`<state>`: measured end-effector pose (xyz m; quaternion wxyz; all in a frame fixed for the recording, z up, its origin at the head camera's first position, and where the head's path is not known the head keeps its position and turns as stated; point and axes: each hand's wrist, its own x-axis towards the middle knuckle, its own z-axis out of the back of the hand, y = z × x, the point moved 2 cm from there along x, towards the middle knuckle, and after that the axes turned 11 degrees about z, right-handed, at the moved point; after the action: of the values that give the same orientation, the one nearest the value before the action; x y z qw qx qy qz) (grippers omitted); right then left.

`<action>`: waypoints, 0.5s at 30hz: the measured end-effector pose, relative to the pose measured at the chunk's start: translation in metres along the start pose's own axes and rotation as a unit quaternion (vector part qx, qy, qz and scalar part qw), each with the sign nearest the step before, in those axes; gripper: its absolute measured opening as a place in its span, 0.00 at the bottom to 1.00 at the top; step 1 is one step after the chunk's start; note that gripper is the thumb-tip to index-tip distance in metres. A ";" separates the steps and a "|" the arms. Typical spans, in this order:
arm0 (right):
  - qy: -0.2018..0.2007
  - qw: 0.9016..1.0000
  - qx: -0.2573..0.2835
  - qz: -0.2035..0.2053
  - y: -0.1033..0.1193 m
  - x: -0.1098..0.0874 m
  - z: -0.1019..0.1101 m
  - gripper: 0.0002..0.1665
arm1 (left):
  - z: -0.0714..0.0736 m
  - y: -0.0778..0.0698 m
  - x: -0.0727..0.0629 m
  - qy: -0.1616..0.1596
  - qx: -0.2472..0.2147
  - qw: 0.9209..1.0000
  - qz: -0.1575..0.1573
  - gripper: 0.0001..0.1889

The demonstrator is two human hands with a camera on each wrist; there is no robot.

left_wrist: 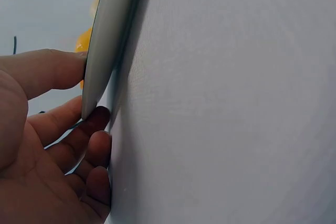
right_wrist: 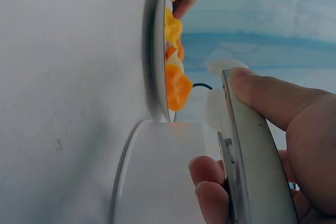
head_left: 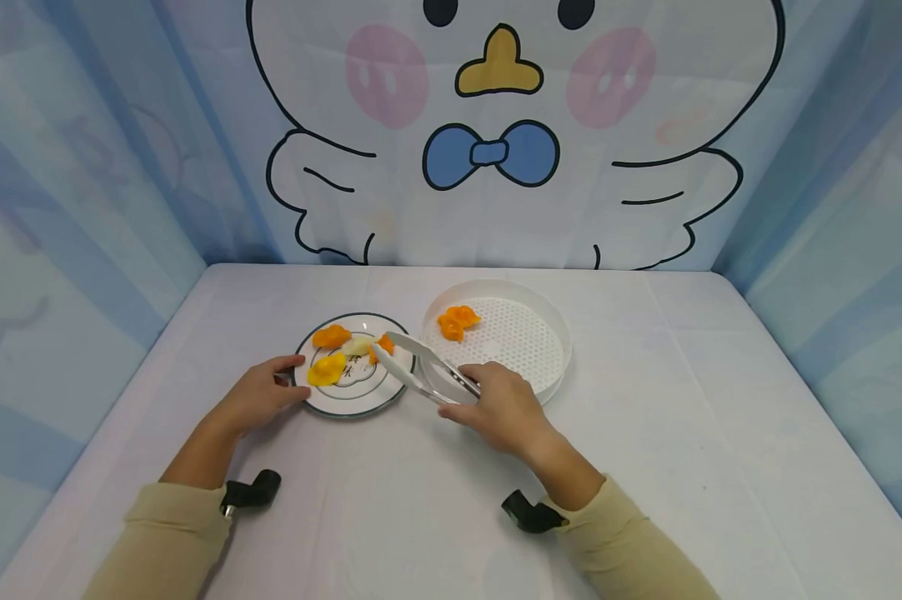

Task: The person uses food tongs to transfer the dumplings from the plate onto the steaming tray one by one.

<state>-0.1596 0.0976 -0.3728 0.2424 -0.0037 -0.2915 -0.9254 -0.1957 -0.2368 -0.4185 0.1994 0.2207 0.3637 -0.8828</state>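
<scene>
Now right hand (head_left: 503,408) grips tongs (head_left: 458,377) over perforated tray (head_left: 522,333), left hand (head_left: 259,396) pinches plate (head_left: 361,400)!
Head view alone catches that tray's orange pieces (head_left: 457,322).

FREE: tabletop (head_left: 691,417) right of tray (head_left: 562,358), in front of plate (head_left: 357,406) | BLOCKED: tongs (head_left: 460,380) slanting over both neighbouring rims
</scene>
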 end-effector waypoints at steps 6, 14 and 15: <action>-0.004 1.000 -0.015 0.001 0.004 -0.006 -0.006 0.39 | 0.003 0.000 -0.003 0.011 0.002 1.000 -0.006 0.36; -0.021 0.999 -0.028 0.021 0.010 -0.013 -0.014 0.40 | 0.005 0.001 -0.005 0.023 0.003 1.000 -0.017 0.36; -0.022 0.999 -0.029 0.023 0.010 -0.014 -0.015 0.39 | 0.005 0.001 -0.005 0.024 0.003 1.000 -0.017 0.36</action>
<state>-0.1406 0.0881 -0.3818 0.2570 -0.0383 -0.2695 -0.9273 -0.1919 -0.2404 -0.4131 0.1748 0.2362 0.3694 -0.8816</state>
